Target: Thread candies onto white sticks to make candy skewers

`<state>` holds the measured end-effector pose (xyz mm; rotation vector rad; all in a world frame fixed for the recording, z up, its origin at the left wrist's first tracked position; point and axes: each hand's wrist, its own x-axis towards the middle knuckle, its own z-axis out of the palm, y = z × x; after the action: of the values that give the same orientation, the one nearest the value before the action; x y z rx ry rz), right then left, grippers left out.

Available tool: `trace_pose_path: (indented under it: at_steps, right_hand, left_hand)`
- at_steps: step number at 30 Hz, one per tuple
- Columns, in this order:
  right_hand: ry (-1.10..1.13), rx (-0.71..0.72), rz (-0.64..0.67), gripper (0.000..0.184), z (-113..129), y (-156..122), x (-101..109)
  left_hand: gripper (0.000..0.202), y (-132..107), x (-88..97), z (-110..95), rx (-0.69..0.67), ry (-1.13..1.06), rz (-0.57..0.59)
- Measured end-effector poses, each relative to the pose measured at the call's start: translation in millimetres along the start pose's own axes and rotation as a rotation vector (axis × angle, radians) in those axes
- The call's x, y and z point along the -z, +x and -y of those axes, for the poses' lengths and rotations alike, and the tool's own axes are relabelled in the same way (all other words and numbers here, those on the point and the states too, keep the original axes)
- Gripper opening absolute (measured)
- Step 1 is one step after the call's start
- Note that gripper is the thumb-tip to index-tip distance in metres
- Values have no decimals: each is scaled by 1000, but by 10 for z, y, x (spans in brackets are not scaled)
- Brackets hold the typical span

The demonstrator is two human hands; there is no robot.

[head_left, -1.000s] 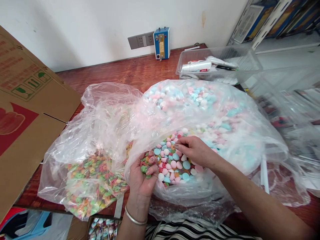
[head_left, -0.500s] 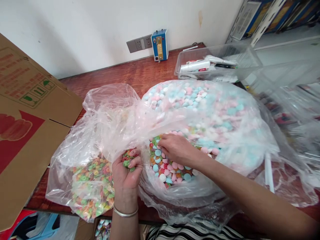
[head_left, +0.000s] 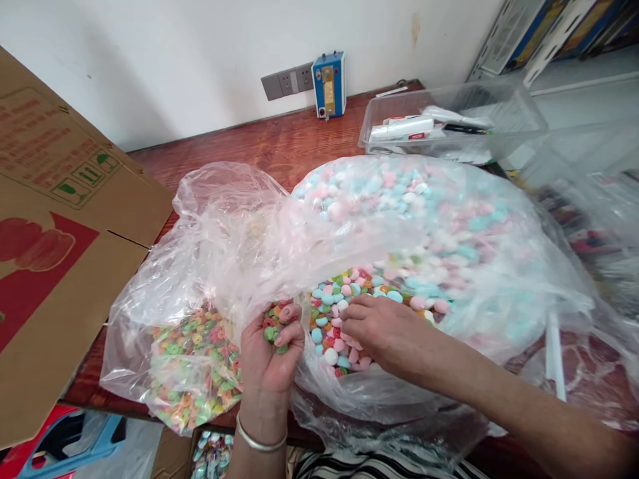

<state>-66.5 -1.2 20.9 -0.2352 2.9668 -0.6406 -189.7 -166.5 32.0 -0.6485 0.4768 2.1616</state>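
Note:
My left hand [head_left: 274,346] is turned palm up, its fingers curled around a handful of small candy-like rings [head_left: 272,326] in green, red and orange. It is beside the opening of a large clear bag [head_left: 359,392] of pastel round pieces. Inside that opening, my right hand [head_left: 377,329] lies palm down on the pieces, fingers extended and slightly bent. Its fingertips touch pink pieces [head_left: 352,356], and whether any are gripped is hidden. Coloured rings lie mixed among the pink, blue and white pieces [head_left: 327,329]. Left of my left hand, another clear bag [head_left: 134,319] contains more rings [head_left: 194,362].
A cardboard box [head_left: 64,199] stands at the left. Behind the bags are a blue device [head_left: 329,85] against the wall and a clear plastic bin [head_left: 369,133] holding white tubes. Blue-handled scissors-like shapes [head_left: 90,452] show below the table edge.
My right hand has moved toward me and slightly right across the pieces, its fingers straightening and uncovering more of the mix. My left hand still holds the rings. The view has shifted slightly.

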Motion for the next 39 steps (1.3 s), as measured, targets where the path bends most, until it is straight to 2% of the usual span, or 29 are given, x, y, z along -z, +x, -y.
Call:
trace_pose_path:
  at_steps: [4, 7, 9, 13, 16, 19, 24, 26, 29, 31, 35, 37, 39]
  right_hand:
    - [32, -133, -14, 19, -100, 199, 122]
    - [6, -148, -16, 19, -159, 422, 69]
    - [-6, -123, -12, 20, -172, 533, -17]
    - [-22, -52, -23, 25, -112, 543, -145]
    - [-55, -14, -21, 22, -37, 366, -159]
    - [-33, 3, 27, 7, 14, 118, -151]
    - [23, -61, 42, 13, -5, -115, -52]
    - [21, -125, 41, 16, -38, -59, 24]
    - [13, -245, 50, 20, -67, 190, 83]
    - [24, -272, 57, 20, -59, 417, 38]
    - [68, -242, 41, 21, -21, 792, -184]
    - [110, -245, 19, 21, -32, 849, -252]
    - [168, -272, -15, 20, -76, 793, -244]
  left_hand:
    - [21, -125, 98, 274, 87, 59, -62]
    - [26, -162, 243, 489, 176, 62, -141]
    - [24, -152, 323, 560, 204, 43, -189]
    - [23, -105, 358, 448, 75, 34, -204]
    - [21, -65, 317, 242, -11, 12, -178]
    - [24, -23, 297, 82, -58, -28, -162]
    - [23, 1, 312, 29, -71, -65, -123]
    - [24, -4, 319, 42, -58, -72, -121]
    - [27, -4, 326, 48, -52, -76, -121]
    - [28, -4, 323, 39, -50, -70, -121]
    - [28, -61, 295, 59, -12, -43, -97]
    - [24, -122, 286, 127, 23, -25, -81]
    - [21, -179, 299, 238, 82, -14, -78]
